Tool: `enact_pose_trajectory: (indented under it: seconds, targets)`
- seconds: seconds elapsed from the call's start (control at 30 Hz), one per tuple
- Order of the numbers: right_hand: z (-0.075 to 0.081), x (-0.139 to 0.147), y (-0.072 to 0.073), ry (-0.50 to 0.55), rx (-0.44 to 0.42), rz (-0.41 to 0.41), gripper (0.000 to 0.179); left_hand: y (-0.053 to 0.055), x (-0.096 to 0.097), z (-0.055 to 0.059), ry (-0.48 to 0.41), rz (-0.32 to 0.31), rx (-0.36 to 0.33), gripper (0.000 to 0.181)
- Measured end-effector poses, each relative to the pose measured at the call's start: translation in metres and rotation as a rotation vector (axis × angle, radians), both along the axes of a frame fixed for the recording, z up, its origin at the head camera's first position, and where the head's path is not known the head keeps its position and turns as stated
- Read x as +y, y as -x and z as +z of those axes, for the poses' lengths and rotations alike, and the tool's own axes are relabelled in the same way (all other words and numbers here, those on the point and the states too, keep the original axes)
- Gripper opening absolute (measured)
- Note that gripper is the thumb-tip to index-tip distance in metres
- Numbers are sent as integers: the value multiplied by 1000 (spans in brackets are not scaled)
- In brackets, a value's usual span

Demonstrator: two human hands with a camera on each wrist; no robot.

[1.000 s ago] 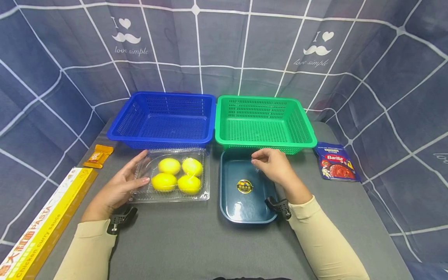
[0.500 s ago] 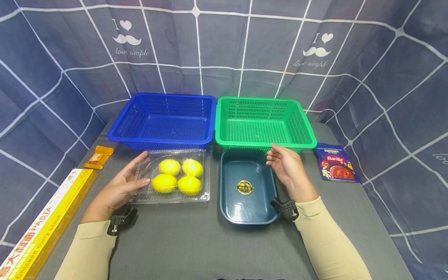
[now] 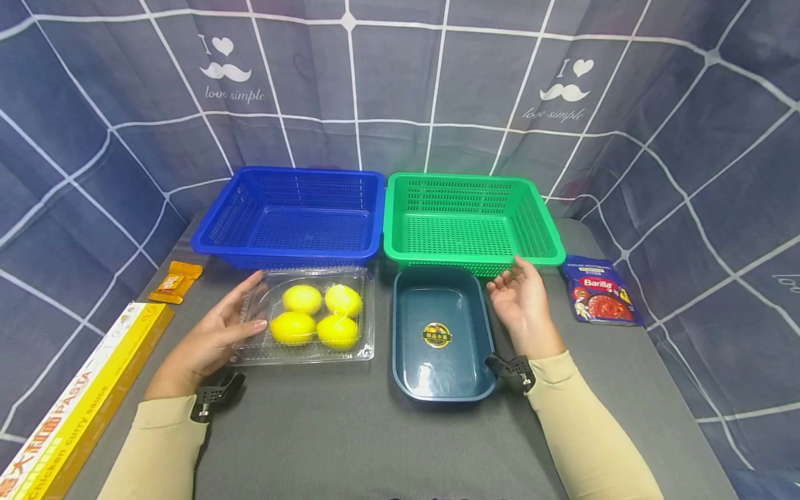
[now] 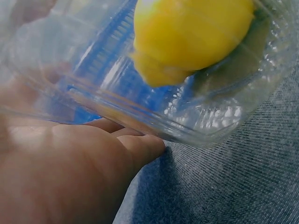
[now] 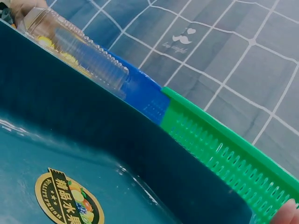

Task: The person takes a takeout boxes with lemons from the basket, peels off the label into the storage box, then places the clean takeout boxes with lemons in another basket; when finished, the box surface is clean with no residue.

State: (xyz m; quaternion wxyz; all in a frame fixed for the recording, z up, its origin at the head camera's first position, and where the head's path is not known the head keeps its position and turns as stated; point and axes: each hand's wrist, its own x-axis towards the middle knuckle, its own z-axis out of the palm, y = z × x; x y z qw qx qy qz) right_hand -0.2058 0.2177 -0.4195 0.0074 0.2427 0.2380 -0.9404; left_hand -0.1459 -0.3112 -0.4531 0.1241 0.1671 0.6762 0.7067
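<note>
A clear plastic clamshell box (image 3: 258,353) with several yellow lemons (image 3: 293,327) inside lies on the grey surface, its lid down. My left hand (image 3: 206,340) rests against the box's left side, thumb and fingers spread and loosely bent. In the left wrist view one lemon (image 4: 191,35) shows through the plastic above the hand. A dark teal tray (image 3: 440,371) with a gold-and-black fruit sticker (image 3: 436,335) stands right of the box. Beside the tray's right rim, my right hand (image 3: 523,305) is turned palm inward, fingers loosely bent, holding nothing.
A blue basket (image 3: 287,248) and a green basket (image 3: 475,258) stand side by side at the back. At the left lie a small orange packet (image 3: 176,282) and a long yellow pasta box (image 3: 81,396). A blue Barilla pouch (image 3: 603,289) lies at the right.
My right hand has moved right, from above the teal tray to beside its right rim, and its fingers have loosened. The left hand and the clamshell box have stayed put.
</note>
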Motion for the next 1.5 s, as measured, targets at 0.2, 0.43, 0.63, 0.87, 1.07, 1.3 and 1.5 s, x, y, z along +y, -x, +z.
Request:
enact_pose_trajectory:
  seconds: [0.2,0.43,0.63,0.87,1.07,1.3,1.5]
  targets:
    - [-4,2,4,122,23,-100,21,0,-1,0,12,1,-2,90]
    - [-5,5,6,207,69,-188,21,-1,-1,1,14,-2,2,90]
    - [-7,6,8,311,90,-235,22,-1,0,0,-4,-6,4,90]
    - [-11,3,7,292,171,-276,9,-2,0,-1,0,0,-8,89]
    - [-14,2,5,285,228,-275,9,-1,4,-2,0,51,1,84]
    - [-16,3,6,284,226,-284,14,-4,12,0,-63,149,39,74]
    - [-16,3,6,292,234,-287,14,-12,17,8,-135,273,6,65]
